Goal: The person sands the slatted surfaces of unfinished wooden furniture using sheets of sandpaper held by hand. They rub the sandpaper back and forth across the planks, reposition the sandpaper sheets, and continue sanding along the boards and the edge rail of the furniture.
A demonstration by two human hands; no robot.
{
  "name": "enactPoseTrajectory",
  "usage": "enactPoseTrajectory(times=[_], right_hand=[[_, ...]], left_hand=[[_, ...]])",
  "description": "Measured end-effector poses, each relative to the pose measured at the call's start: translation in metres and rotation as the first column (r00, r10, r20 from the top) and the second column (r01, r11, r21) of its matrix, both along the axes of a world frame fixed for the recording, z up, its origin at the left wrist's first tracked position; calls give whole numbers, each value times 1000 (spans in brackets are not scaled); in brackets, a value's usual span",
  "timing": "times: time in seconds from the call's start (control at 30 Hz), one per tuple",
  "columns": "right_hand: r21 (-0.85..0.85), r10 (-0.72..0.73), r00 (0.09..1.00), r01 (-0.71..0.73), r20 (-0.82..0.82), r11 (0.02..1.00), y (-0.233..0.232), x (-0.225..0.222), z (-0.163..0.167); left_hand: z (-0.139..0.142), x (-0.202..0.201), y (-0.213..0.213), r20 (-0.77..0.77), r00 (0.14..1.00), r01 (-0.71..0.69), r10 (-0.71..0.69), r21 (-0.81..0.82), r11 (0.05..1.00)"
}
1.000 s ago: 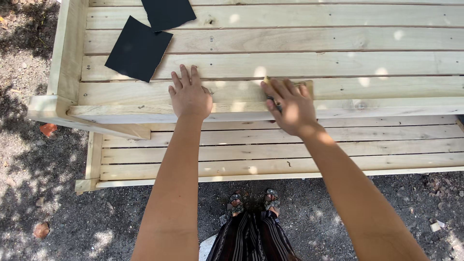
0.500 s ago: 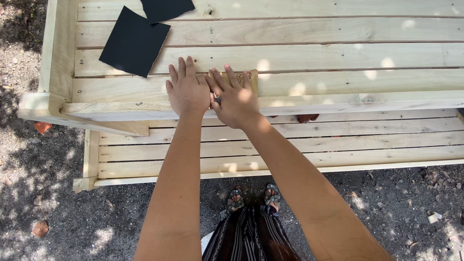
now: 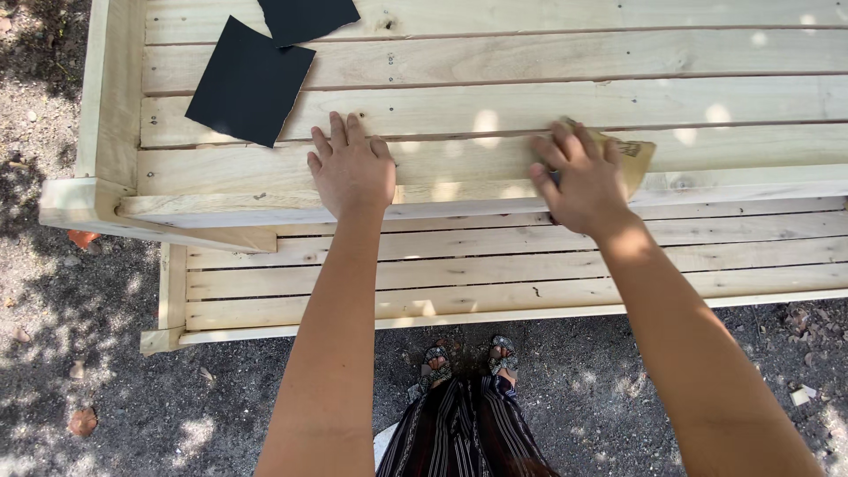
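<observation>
Your right hand (image 3: 579, 181) presses a tan sandpaper sheet (image 3: 634, 159) flat on the front slat (image 3: 459, 172), whose long axis runs left-right, while your left hand (image 3: 352, 168) lies open, palm down, well apart on that slat.

Both bare arms reach up from the bottom of the frame. The left hand (image 3: 352, 168) lies flat, palm down, fingers together, left of centre. The right hand (image 3: 579, 177) presses down with fingers curled, right of centre.
</observation>
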State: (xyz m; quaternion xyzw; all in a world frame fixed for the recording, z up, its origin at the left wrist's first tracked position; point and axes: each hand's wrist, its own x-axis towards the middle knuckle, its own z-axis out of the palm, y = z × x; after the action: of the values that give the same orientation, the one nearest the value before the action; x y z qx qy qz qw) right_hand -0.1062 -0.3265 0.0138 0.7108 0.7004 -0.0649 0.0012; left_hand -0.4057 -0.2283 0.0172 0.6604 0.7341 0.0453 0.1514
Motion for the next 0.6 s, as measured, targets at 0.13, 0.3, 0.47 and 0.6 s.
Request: enactPoseTrajectory(times=[0.13, 0.3, 0.47, 0.6], right_hand=[[-60, 144, 989, -145, -11, 988, 37, -126, -13], [-17, 159, 984, -161, -86, 987, 38, -144, 0], [-36, -129, 991, 128, -42, 991, 15, 6, 9], [68, -160, 987, 158, 26, 985, 1, 56, 5]], left_hand=[[1, -1, -1, 17, 1000, -18, 18, -13, 1000], [0, -5, -1, 36, 999, 15, -15, 5, 1000], [-2, -3, 0, 9, 1000, 10, -10, -9, 1000], [-3, 1, -1, 24, 999, -32, 31, 18, 999]])
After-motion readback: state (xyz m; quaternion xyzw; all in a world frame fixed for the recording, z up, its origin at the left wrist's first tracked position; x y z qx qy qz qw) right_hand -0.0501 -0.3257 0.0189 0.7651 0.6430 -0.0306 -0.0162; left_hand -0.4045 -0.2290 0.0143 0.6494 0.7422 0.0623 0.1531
